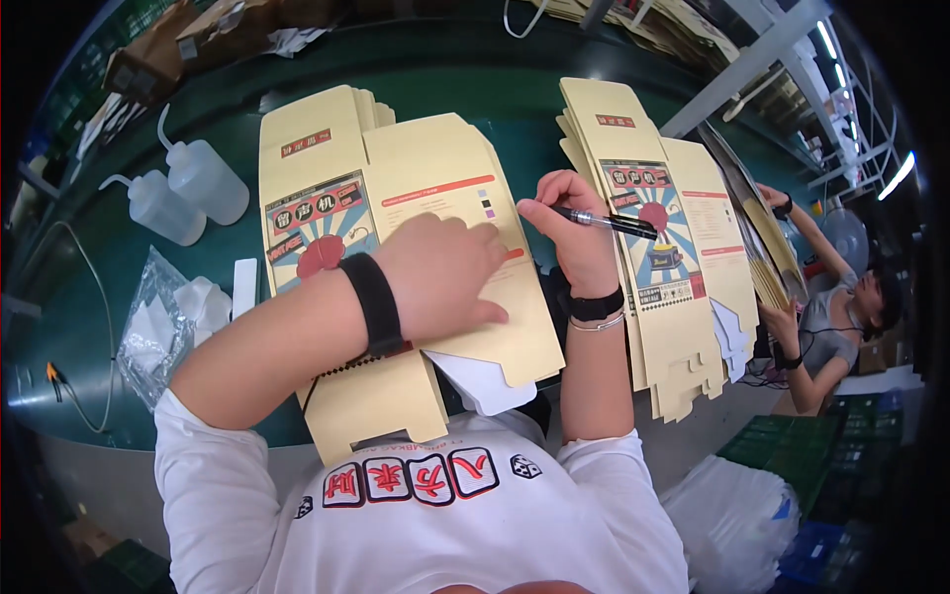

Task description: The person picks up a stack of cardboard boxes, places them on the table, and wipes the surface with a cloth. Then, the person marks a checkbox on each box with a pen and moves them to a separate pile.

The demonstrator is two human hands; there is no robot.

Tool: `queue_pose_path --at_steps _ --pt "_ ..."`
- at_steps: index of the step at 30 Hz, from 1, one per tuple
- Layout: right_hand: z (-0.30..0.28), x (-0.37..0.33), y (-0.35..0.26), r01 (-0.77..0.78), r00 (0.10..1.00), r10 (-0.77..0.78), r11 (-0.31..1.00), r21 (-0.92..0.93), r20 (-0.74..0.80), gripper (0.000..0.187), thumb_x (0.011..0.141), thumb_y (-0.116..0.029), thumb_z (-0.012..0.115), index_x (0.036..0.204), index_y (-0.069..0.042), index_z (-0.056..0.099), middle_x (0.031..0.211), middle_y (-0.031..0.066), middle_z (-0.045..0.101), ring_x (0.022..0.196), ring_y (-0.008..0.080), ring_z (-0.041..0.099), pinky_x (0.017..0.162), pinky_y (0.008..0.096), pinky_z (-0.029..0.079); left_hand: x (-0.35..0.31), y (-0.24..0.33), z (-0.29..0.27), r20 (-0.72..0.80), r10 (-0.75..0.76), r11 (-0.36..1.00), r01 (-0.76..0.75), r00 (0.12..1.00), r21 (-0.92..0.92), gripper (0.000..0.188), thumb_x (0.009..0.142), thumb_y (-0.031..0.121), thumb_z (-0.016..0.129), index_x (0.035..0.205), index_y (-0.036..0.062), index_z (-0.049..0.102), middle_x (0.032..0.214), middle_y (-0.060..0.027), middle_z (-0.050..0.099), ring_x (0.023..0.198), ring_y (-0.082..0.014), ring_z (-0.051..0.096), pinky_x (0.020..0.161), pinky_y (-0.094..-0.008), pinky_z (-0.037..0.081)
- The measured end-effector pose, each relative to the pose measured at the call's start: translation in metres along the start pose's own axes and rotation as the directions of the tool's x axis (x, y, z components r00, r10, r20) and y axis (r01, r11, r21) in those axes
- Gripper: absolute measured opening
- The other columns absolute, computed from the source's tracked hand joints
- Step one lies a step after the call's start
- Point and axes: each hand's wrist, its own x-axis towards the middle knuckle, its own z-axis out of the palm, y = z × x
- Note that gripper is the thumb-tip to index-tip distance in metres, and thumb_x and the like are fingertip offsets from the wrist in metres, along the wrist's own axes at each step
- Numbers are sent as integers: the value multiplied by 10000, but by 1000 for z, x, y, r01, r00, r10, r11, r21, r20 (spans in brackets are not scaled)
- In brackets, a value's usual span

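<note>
My left hand [445, 269] lies flat with fingers spread on the top sheet of a stack of flattened cream cardboard boxes [435, 148]. These are printed with a red and blue picture panel, which my forearm partly covers. A white inner flap [480, 384] sticks out at the stack's near edge. Between the fingers of my right hand [584, 249] is a black pen [621, 223], its tip pointing right. That hand is raised between this stack and a second stack of the same flattened boxes [683, 366] on the right.
Two squeeze bottles [210, 183] stand at the left, beyond a clear plastic bag [148, 342] with white pieces. A thin cable [91, 307] curves along the green table. At the right, another person [841, 322] handles cardboard sheets [777, 262]. A metal post [747, 74] rises behind.
</note>
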Motion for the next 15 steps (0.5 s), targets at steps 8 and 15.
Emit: queue_pose_path --at_steps 8,15 --pt "2 27 36 -80 979 83 996 -26 188 298 852 104 751 836 -76 514 919 1 558 779 66 515 684 200 432 9 -2 40 -100 84 996 -80 991 41 605 879 459 778 1219 -31 676 1351 -202 602 1095 -285 654 896 -380 553" --pt "14 34 48 52 992 -49 998 -28 121 328 838 96 778 801 -72 499 828 3 542 706 55 483 621 207 412 7 -12 47 -205 107 993 -96 973 62 651 842 439 822 1249 -32 629 1452 -251 539 1106 -284 665 881 -361 563"
